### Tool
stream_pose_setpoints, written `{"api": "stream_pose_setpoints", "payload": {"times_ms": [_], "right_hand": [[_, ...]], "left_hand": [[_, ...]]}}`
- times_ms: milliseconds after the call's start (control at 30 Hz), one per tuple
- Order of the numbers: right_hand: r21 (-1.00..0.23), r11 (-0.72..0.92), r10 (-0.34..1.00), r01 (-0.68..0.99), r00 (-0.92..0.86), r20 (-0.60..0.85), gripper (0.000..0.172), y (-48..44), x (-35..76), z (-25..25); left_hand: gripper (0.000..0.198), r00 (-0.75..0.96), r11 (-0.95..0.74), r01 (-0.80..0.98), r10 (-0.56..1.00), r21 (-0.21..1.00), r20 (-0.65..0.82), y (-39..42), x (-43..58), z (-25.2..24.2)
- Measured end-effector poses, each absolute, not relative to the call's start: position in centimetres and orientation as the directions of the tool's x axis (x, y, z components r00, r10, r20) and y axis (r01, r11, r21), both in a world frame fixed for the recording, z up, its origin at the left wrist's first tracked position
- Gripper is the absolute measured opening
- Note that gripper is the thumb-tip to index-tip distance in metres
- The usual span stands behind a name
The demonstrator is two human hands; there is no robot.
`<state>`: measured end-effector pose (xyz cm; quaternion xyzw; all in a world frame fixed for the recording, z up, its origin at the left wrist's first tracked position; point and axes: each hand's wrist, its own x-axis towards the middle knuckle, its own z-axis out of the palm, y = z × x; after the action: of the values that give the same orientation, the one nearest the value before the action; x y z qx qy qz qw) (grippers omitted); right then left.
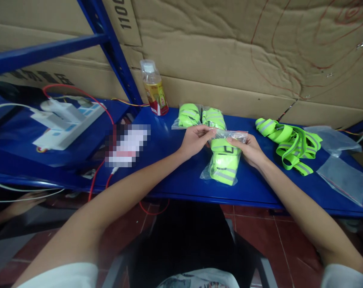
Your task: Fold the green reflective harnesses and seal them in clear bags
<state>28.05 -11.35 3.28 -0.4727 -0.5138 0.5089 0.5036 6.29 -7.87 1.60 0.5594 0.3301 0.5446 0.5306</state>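
Note:
Between my two hands is a clear zip bag (225, 164) with a folded neon-yellow reflective strap inside, black buckle parts showing through. My left hand (196, 140) pinches the bag's top edge at its left end. Along the same edge, my right hand (249, 150) grips the right end, thumb on the front. Just behind my hands, two more bagged neon straps, a left one (189, 115) and a right one (213, 118), lie side by side. To the right is a loose pile of neon reflective straps (292, 140), unbagged.
Clear plastic bags (345, 178) lie at the table's right end. A drink bottle (155, 90) stands by the blue rack post. Leftward are a blurred-out object with a red cable and a white power strip (69, 126). Cardboard (214, 52) backs the blue table (175, 188). Another person's hand (27, 203) shows at left.

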Motion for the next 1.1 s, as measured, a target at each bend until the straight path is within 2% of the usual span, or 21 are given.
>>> {"api": "stream_pose_setpoints", "payload": {"times_ms": [200, 367, 567, 733, 867, 1000, 1100], "right_hand": [[-1.000, -0.004, 0.998, -0.021, -0.057, -0.003, 0.051, -11.1, 28.0, 3.3], [-0.994, -0.054, 0.998, -0.092, 0.038, -0.058, 0.044, -10.3, 28.4, 2.8], [-0.995, -0.027, 0.997, -0.096, 0.076, -0.035, 0.040, -10.1, 28.6, 2.7], [-0.985, -0.098, 0.992, -0.141, 0.067, -0.108, 0.033, -10.0, 29.2, 3.1], [-0.976, -0.133, 0.986, -0.172, 0.078, -0.148, 0.027, -9.8, 29.6, 3.3], [-0.976, -0.101, 0.991, -0.191, 0.065, -0.115, 0.034, -10.0, 29.5, 3.4], [-0.971, -0.112, 0.993, -0.209, 0.000, -0.115, 0.039, -10.2, 29.6, 3.5]], "left_hand": [[0.023, 0.193, -0.055, -0.257, 0.975, 0.965, 0.107, -8.0, 6.2, 1.9], [0.029, 0.167, 0.042, -0.281, 0.986, 0.959, 0.006, -7.8, 5.9, 2.4], [0.024, 0.164, 0.052, -0.262, 0.986, 0.964, -0.008, -7.5, 5.6, 2.5], [0.027, 0.136, 0.002, -0.246, 0.990, 0.969, 0.032, -7.1, 5.4, 2.4], [0.025, 0.167, 0.055, -0.261, 0.986, 0.964, -0.011, -6.8, 5.2, 2.4], [0.045, 0.333, 0.159, -0.202, 0.939, 0.966, -0.085, -6.9, 5.0, 2.5], [0.053, 0.355, 0.118, -0.089, 0.931, 0.989, -0.079, -7.2, 5.2, 2.4]]}}
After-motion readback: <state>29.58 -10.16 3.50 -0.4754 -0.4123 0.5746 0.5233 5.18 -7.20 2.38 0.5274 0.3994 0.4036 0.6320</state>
